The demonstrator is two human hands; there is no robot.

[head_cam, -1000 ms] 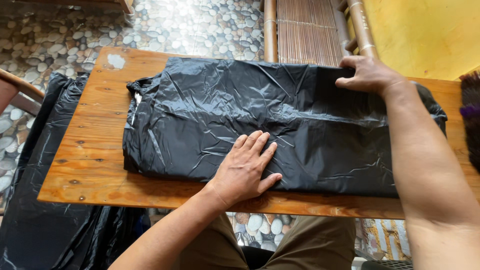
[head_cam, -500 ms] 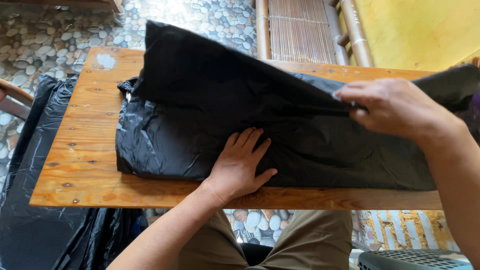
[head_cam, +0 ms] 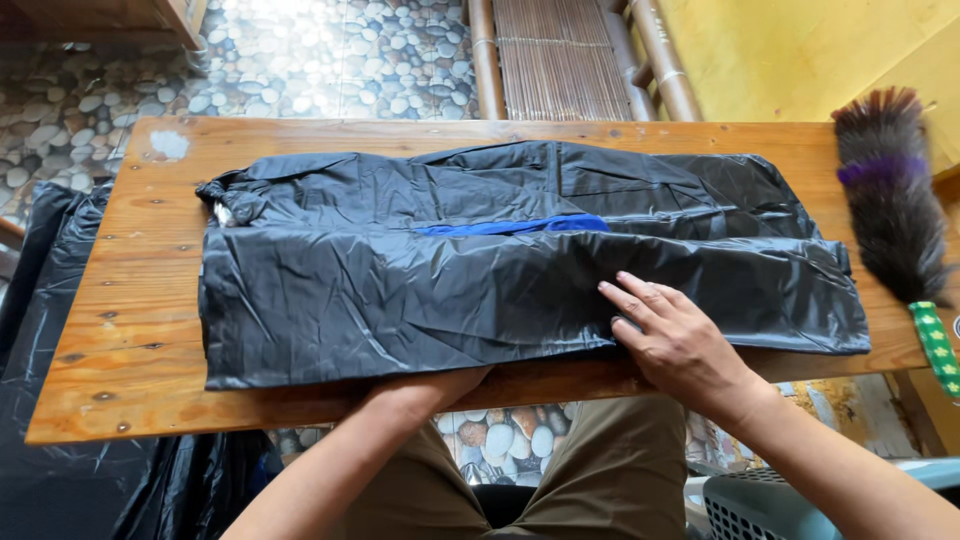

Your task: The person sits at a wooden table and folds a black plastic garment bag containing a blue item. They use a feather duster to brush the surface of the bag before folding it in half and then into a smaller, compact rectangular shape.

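A black shiny garment (head_cam: 420, 290) lies folded lengthwise on a wooden table (head_cam: 130, 300); a blue strip (head_cam: 520, 227) shows along the fold's seam. My right hand (head_cam: 680, 340) rests flat on the near flap, right of centre, fingers spread and pointing left. My left hand (head_cam: 420, 385) is at the table's near edge, its fingers tucked under the folded flap and hidden from view. At the garment's left end a small white patch (head_cam: 222, 213) peeks out.
A dark feather duster (head_cam: 885, 190) with a green patterned handle (head_cam: 937, 345) lies at the table's right end. Black plastic sheeting (head_cam: 60, 420) hangs left of the table. A grey basket (head_cam: 770, 505) sits at lower right. Bamboo furniture (head_cam: 570, 50) stands behind, on a pebble floor.
My right hand brought the garment's far half over toward me and laid it down, covering my left hand's fingers. My right hand now lies flat on the folded flap.
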